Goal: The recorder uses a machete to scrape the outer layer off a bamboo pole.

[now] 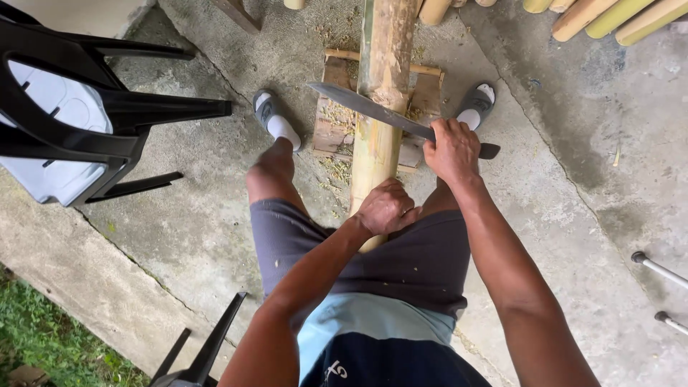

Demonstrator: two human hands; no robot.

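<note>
The person stands astride a long bamboo pole [380, 107] that slopes up from a small wooden pallet [333, 129] on the concrete floor [573, 215]. The left hand [385, 208] has its fingers curled tight around the pole's near end, between the knees. The right hand [451, 150] grips the handle of a long machete [373, 109], its blade lying across the pole. More bamboo poles [609, 16] lie beyond, and black plastic chairs [79, 107] stand to the left
</note>
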